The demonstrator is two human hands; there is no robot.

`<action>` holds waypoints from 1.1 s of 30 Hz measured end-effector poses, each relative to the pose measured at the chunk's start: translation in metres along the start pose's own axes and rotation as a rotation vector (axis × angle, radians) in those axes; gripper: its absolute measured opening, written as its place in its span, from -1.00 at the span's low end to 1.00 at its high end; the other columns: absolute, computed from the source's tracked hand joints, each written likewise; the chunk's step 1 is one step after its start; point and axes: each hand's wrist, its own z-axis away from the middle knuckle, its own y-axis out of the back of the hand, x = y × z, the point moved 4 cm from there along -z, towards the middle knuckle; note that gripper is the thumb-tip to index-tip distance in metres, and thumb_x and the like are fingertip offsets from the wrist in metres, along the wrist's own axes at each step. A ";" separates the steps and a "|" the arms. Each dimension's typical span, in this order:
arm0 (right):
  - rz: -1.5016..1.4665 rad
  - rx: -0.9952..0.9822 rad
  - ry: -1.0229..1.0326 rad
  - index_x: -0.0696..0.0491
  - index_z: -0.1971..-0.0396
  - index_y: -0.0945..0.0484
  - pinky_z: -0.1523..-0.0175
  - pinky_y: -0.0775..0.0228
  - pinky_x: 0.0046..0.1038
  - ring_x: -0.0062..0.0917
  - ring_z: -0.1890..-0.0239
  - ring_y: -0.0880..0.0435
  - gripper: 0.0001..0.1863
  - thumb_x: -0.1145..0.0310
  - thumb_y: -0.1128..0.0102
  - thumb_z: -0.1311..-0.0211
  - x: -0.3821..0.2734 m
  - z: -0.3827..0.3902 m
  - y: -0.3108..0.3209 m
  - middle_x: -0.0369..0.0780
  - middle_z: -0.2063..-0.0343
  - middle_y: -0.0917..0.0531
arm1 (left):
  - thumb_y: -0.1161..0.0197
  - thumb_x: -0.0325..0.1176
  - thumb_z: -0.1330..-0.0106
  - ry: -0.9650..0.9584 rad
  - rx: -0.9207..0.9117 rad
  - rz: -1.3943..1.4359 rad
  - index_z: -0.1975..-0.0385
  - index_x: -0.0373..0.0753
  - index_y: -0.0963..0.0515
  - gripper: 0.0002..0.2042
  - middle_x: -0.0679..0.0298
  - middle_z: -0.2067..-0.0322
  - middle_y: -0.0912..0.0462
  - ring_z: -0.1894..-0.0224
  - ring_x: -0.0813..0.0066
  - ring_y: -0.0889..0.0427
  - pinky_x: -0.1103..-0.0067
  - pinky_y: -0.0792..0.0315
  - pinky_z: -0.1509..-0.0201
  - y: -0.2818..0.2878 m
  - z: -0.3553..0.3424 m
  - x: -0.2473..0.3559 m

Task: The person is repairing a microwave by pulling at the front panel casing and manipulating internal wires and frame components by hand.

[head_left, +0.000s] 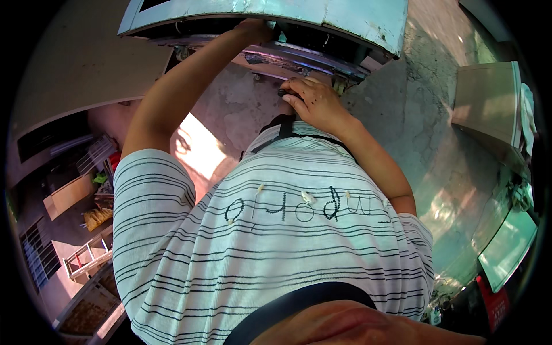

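My left hand (253,30) reaches into the dark opening under the front of a pale, scuffed metal unit (336,22); its fingers are hidden inside. My right hand (315,102) is lower, close to my waist, with thumb and fingers closed on a small black object (281,92) too small to identify. A metal rail and panel edge (270,63) run along the bottom of the unit, with a caster (183,53) below at the left.
A beige metal box (483,100) with cloth beside it stands at the right, above a pale green panel (506,247). At the left are cardboard (66,195), a ladder (86,256) and assorted clutter. Concrete floor (414,109) shows around the unit.
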 end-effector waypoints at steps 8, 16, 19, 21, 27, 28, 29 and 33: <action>0.019 0.028 0.003 0.07 0.20 -0.56 0.14 -0.41 -0.33 -0.27 0.27 -0.58 -0.76 0.27 -0.14 -0.21 0.001 -0.008 -0.005 -0.19 0.28 -0.64 | -0.10 0.00 -0.19 0.028 -0.058 0.015 0.10 -0.11 -0.56 -0.60 0.18 0.31 -0.67 0.18 0.39 -0.65 0.45 -0.46 0.01 0.003 0.005 0.004; 0.033 0.064 0.016 0.07 0.20 -0.56 0.12 -0.41 -0.32 -0.25 0.25 -0.58 -0.76 0.29 -0.15 -0.20 0.003 -0.014 -0.015 -0.18 0.27 -0.64 | -0.14 0.08 -0.17 0.127 -0.131 -0.052 0.03 -0.08 -0.54 -0.53 0.19 0.27 -0.67 0.12 0.35 -0.64 0.49 -0.46 -0.02 0.005 0.003 0.006; 0.041 0.040 -0.001 0.07 0.20 -0.56 0.09 -0.41 -0.32 -0.25 0.23 -0.58 -0.77 0.29 -0.14 -0.20 0.001 -0.018 -0.018 -0.17 0.27 -0.64 | -0.17 0.01 -0.18 -0.106 0.022 0.031 0.13 -0.16 -0.59 -0.59 0.07 0.28 -0.66 0.20 0.30 -0.65 0.46 -0.47 0.10 0.018 0.019 0.010; 0.060 0.045 0.006 0.06 0.20 -0.55 0.08 -0.41 -0.32 -0.25 0.22 -0.59 -0.77 0.28 -0.15 -0.19 -0.002 -0.020 -0.017 -0.18 0.27 -0.64 | -0.20 0.03 -0.16 -0.121 0.064 0.044 0.15 -0.17 -0.60 -0.58 0.09 0.34 -0.66 0.24 0.29 -0.65 0.45 -0.47 0.13 0.017 0.020 0.006; 0.074 0.077 0.010 0.04 0.21 -0.55 0.06 -0.40 -0.31 -0.25 0.21 -0.59 -0.77 0.27 -0.16 -0.18 -0.001 -0.021 -0.020 -0.18 0.28 -0.64 | -0.24 0.00 -0.11 -0.037 -0.049 0.007 0.09 -0.12 -0.57 -0.57 0.18 0.36 -0.69 0.26 0.39 -0.67 0.50 -0.49 0.09 0.014 0.010 0.006; 0.082 0.079 0.015 0.04 0.21 -0.55 0.06 -0.40 -0.31 -0.26 0.21 -0.60 -0.77 0.27 -0.16 -0.18 -0.001 -0.021 -0.021 -0.18 0.28 -0.64 | -0.25 -0.01 -0.11 -0.042 -0.061 0.019 0.10 -0.12 -0.58 -0.58 0.18 0.39 -0.69 0.28 0.39 -0.68 0.50 -0.50 0.10 0.017 0.012 0.007; 0.083 0.088 0.015 0.03 0.21 -0.54 0.06 -0.40 -0.31 -0.26 0.21 -0.60 -0.77 0.27 -0.17 -0.18 0.000 -0.022 -0.021 -0.18 0.29 -0.64 | -0.25 -0.01 -0.11 -0.052 -0.025 0.031 0.12 -0.12 -0.59 -0.59 0.19 0.40 -0.69 0.29 0.40 -0.68 0.50 -0.50 0.11 0.018 0.015 0.009; 0.088 0.103 0.016 0.03 0.22 -0.54 0.06 -0.41 -0.31 -0.26 0.21 -0.60 -0.78 0.27 -0.17 -0.17 -0.002 -0.024 -0.023 -0.19 0.29 -0.64 | -0.25 -0.01 -0.11 -0.064 0.021 0.075 0.17 -0.13 -0.61 -0.61 0.20 0.43 -0.68 0.31 0.41 -0.68 0.50 -0.50 0.13 0.013 0.012 0.002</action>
